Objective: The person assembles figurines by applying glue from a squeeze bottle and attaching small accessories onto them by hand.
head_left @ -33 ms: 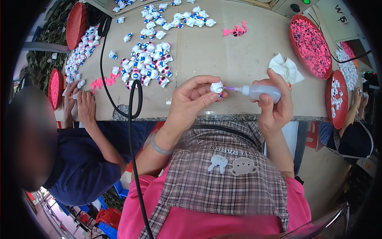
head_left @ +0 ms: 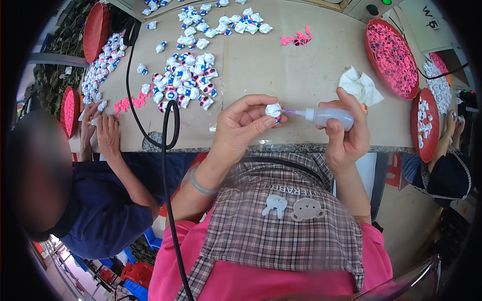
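Observation:
Between the thumb and fingers of my left hand [head_left: 246, 120] is a small white figurine [head_left: 273, 110] with a blue lower part, mostly wrapped by the fingers. My right hand [head_left: 349, 125] is closed around a translucent squeeze bottle [head_left: 331, 117], held almost level. Its thin purple nozzle points left and reaches the figurine's side; whether the tip touches it I cannot tell. On the table left of my hands lies a pile of similar white figurines [head_left: 186, 75] with blue and pink parts. Small pink pieces [head_left: 299, 38] with dark spots rest farther back.
A red tray [head_left: 415, 90] full of pink pieces stands at the right, near a crumpled white tissue [head_left: 359, 85]. Another red tray [head_left: 427, 145] holds white parts. A black cable [head_left: 165, 130] loops down at left. Co-workers sit on both sides, one's hand [head_left: 108, 133] at the left.

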`<state>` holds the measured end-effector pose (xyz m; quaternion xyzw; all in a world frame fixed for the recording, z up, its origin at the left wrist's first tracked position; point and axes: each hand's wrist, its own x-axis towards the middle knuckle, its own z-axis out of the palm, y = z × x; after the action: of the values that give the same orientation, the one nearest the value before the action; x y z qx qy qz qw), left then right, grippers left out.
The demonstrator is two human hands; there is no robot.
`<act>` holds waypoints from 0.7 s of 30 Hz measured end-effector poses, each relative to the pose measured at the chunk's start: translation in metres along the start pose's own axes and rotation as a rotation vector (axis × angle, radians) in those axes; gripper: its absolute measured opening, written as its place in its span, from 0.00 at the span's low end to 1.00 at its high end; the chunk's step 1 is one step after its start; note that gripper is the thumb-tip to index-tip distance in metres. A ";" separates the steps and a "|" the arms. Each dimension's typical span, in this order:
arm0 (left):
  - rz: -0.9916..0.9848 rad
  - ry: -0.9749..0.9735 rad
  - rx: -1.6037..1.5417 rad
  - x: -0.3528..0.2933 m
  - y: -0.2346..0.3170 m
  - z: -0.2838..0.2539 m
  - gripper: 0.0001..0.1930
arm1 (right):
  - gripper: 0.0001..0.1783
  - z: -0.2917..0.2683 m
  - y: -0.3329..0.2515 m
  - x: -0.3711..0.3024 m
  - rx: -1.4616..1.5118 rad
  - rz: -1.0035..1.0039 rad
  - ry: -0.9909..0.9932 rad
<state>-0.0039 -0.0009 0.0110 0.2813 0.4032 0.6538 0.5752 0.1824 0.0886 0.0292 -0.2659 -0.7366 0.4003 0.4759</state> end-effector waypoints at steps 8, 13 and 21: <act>0.012 -0.010 0.026 0.000 -0.002 -0.002 0.15 | 0.23 0.001 -0.001 -0.002 -0.102 -0.047 0.008; 0.009 -0.010 0.027 0.000 -0.004 -0.002 0.15 | 0.23 0.002 -0.001 -0.002 -0.123 -0.038 0.005; 0.000 0.024 0.038 0.001 -0.005 -0.005 0.17 | 0.21 0.003 0.000 0.000 -0.166 -0.078 -0.016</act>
<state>-0.0052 -0.0005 0.0039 0.2843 0.4222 0.6493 0.5651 0.1798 0.0874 0.0285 -0.2726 -0.7809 0.3211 0.4614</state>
